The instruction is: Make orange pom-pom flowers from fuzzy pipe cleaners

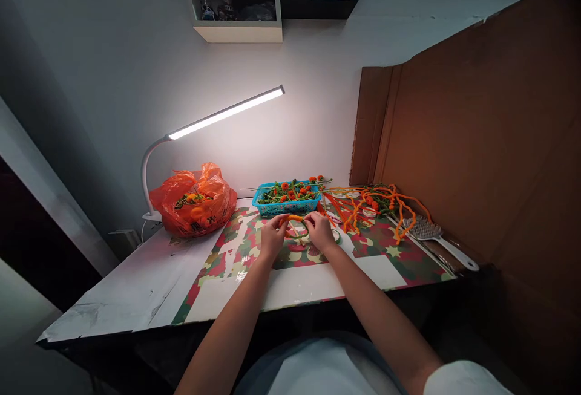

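Work in progress above the tabletop [136, 289]. The left hand [272, 236] and the right hand [319, 230] grasp a curved orange-and-green strip [296, 218] between them, in front of the blue basket [287, 208]; whether its ends are joined cannot be told. The piece appears only partly formed. Orange flowers [285, 187] with green stems already lie in the basket, whereas loose orange cords [351, 224], seemingly unworked, lie to the right. A green-and-white roll [336, 236] rests near the right hand.

Top edge is cutting off white shelf [240, 33], upper centre; fingers [278, 224] are hiding parts of orange-green ring [296, 218], mid-frame.
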